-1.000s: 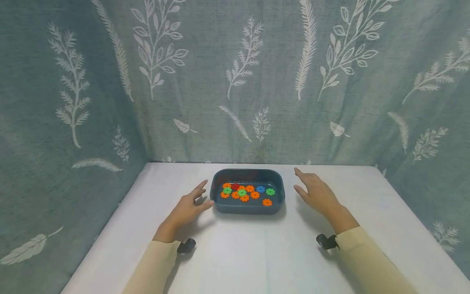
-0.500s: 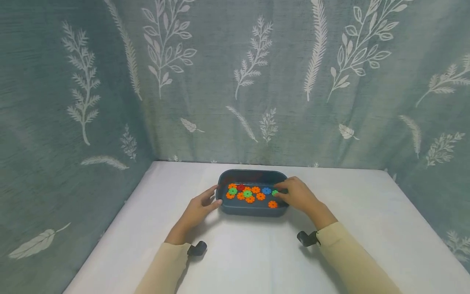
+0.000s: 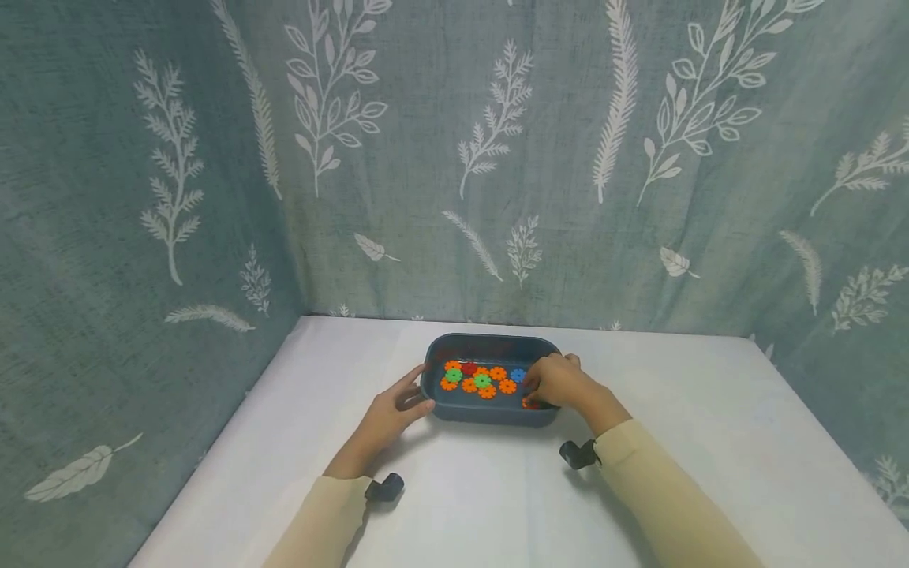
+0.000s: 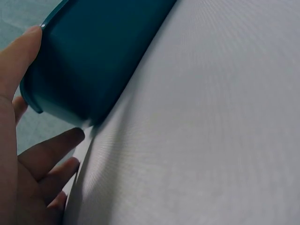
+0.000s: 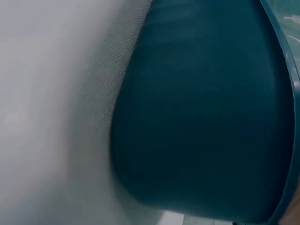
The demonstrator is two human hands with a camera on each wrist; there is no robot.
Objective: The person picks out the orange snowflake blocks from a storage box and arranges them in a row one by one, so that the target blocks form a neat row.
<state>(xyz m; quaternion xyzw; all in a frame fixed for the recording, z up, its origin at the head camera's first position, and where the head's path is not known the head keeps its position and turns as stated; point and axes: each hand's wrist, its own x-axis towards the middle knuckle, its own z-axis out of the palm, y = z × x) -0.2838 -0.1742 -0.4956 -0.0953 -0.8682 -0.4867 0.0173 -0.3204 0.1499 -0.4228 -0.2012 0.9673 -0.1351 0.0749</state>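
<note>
A dark teal rectangular tray [image 3: 483,413] holds several small flower-shaped plastic discs, among them orange discs [image 3: 487,392], green discs [image 3: 454,375], a red disc [image 3: 469,368] and a blue disc [image 3: 518,375]. At its left end my left hand [image 3: 387,416] touches the tray with spread, relaxed fingers; the left wrist view has the thumb [image 4: 29,47] at the rim. Over the right end, my right hand [image 3: 566,386] reaches inside with bent fingers, partly covering an orange disc [image 3: 529,403]. What lies between those fingertips is hidden. Mostly the tray's outer wall [image 5: 201,108] fills the right wrist view.
The tray stands on a white-covered table [image 3: 483,497], towards its back edge. A grey-green curtain [image 3: 426,158] with white leaf patterns hangs behind and along both sides. Each wrist carries a small black camera, like the left camera [image 3: 385,487].
My right hand has moved left from beside the tray to inside its right end, covering the rightmost green disc. My left hand has closed the small distance to the tray's left end.
</note>
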